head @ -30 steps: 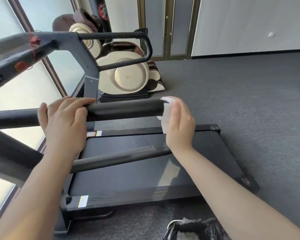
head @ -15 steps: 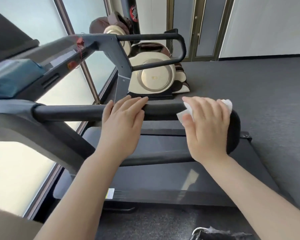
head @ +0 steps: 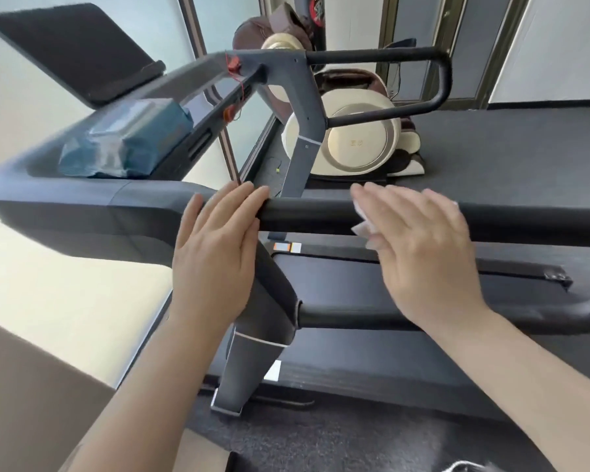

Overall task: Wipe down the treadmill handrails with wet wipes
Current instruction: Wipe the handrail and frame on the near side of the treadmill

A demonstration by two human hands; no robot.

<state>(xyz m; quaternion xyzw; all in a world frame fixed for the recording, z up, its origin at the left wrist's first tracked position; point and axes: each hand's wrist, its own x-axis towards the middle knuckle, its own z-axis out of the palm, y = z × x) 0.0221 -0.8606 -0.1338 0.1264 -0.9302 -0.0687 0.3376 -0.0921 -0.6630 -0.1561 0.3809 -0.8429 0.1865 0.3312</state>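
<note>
The near black foam handrail (head: 307,214) runs across the middle of the view. My left hand (head: 215,253) rests on it where it joins the grey console arm, fingers laid over the top. My right hand (head: 419,247) presses a white wet wipe (head: 363,219) against the rail further right; only the wipe's left edge shows under the fingers. A second, lower bar (head: 372,316) passes beneath my right wrist. The far handrail loop (head: 445,78) stands untouched at the back.
A teal pack of wet wipes (head: 126,137) lies on the treadmill console (head: 82,195), under the dark screen (head: 72,52). The black running belt (head: 406,277) lies below the rails. A beige massage chair (head: 358,141) stands behind, windows at left, grey carpet around.
The view has swung left and closer, bringing the console and wipe pack into sight. My right hand with the wipe has slid left along the rail, away from its end toward my left hand.
</note>
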